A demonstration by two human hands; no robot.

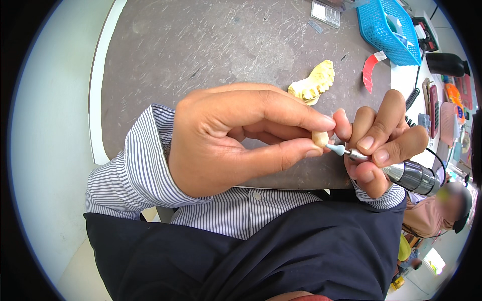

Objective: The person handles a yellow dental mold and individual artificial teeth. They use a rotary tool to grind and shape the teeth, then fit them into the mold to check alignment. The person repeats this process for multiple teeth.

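At the far right of our scratched grey-brown worktable (201, 45) stands a blue mesh basket (379, 42). Nearer us, our left hand (216, 135) faces our right hand (384, 123), which wraps around a black-and-metal rotary handpiece (422, 178), any lettering too small to read. Beyond lie a yellow dental cast (316, 86) and a red curved strip (369, 70). Our left thumb and forefinger pinch a tooth-coloured crown (320, 139), a pale blue conical bur (339, 150) at its lower edge.
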